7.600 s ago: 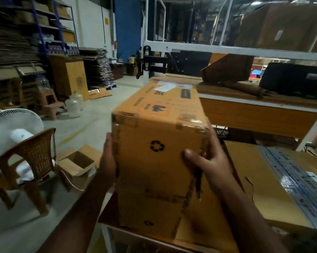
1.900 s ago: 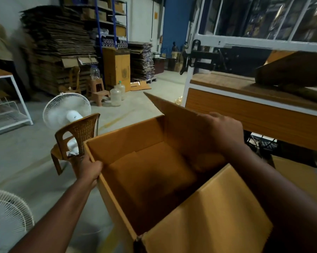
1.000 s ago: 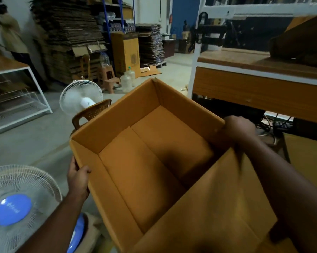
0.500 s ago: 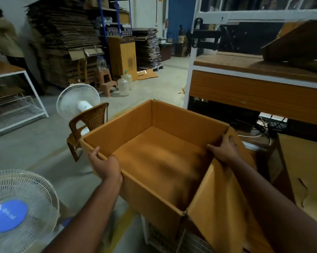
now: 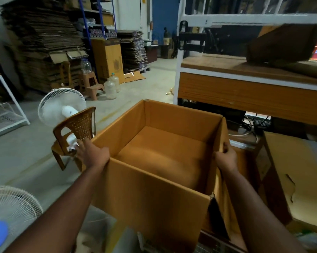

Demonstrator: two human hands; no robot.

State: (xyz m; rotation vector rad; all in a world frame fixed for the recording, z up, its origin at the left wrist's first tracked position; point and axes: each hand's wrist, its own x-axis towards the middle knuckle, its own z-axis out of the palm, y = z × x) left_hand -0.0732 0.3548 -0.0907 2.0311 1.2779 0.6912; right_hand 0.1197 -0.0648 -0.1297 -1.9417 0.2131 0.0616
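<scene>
1. At the near edge, the open box (image 5: 154,189) sat between both arms, over a wire rack (image 5: 172,245). Whether it rested there could not be told.
2. On the near left, the left hand (image 5: 93,154) gripped the left rim, thumb hooked inside.
3. On the right, the right hand (image 5: 226,157) pinched the right rim, fingers curled over its top edge.
4. Between them the box was empty, so it probably handled light. Its corrugated walls looked stiff but likely to bow, and the loose right flap (image 5: 229,212) hung down outside. Opposite rims near the corners seemed the firmest hold.
5. Further left stood a chair (image 5: 77,125) and a fan (image 5: 61,105).
6. At the far right stood a bench (image 5: 245,92).
</scene>
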